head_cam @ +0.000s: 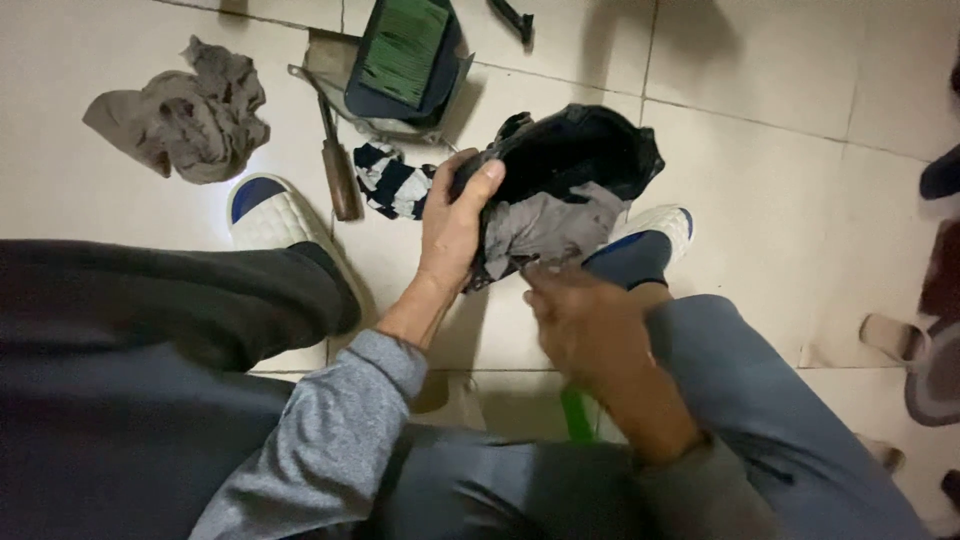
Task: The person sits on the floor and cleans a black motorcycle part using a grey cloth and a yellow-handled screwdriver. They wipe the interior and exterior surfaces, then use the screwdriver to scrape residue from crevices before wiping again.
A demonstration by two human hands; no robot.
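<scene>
Tiled floor (780,200); left hand (455,225) clamped on black plastic housing (570,150), right hand (580,320) pinching grey rag (545,230) inside it

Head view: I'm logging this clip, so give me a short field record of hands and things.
left hand: grips the black plastic cover
right hand: presses the grey rag into the cover
floor: pale tiles
nearby: crumpled grey cloth, striped cloth, green pleated filter, wooden-handled tool
</scene>
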